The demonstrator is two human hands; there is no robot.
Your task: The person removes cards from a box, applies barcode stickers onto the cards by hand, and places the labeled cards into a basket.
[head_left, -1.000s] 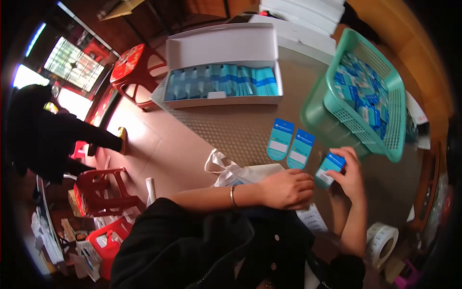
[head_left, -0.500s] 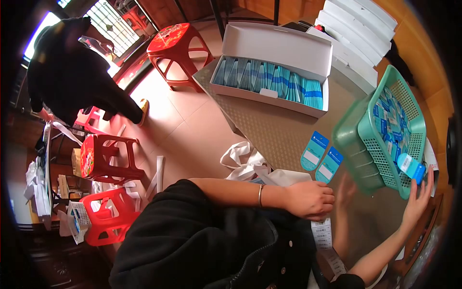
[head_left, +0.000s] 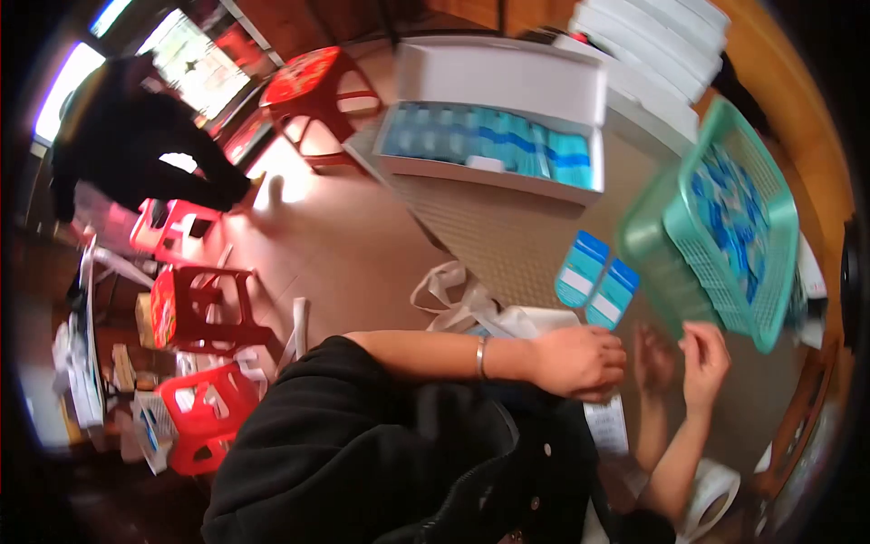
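Two flat cards [head_left: 583,269] lay side by side on the table [head_left: 507,258], just beyond the left hand [head_left: 580,363]. They had blue far ends, rounded teal near ends and pale panels turned up; they were perhaps spread that way to leave both faces bare and within reach.

The left hand rested with knuckles up and fingers curled under, at the far end of a smooth paper strip [head_left: 607,424], maybe to steady it. Its palm was hidden, so I could not tell whether it gripped anything. The right hand [head_left: 705,358] hung to its right, near the basket [head_left: 775,340], fingertips drawn together; blur hid whether something thin was pinched there. The glossy table mirrored that hand, while farther left its surface looked finely dimpled.

The basket was green plastic, its walls pierced with small holes, and held a loose heap of blue pieces [head_left: 729,218]. Far left of it sat a white box [head_left: 494,184], lid thrown back, which left its upright blue and teal stacks [head_left: 530,145] easy to get at. Near the right forearm lay a thick paper roll [head_left: 714,503], probably the strip's source. A limp white bag [head_left: 444,295] with looped handles slumped at the table's left edge, and farther left a person in dark clothes [head_left: 136,136] bent among shiny red stools [head_left: 317,77]
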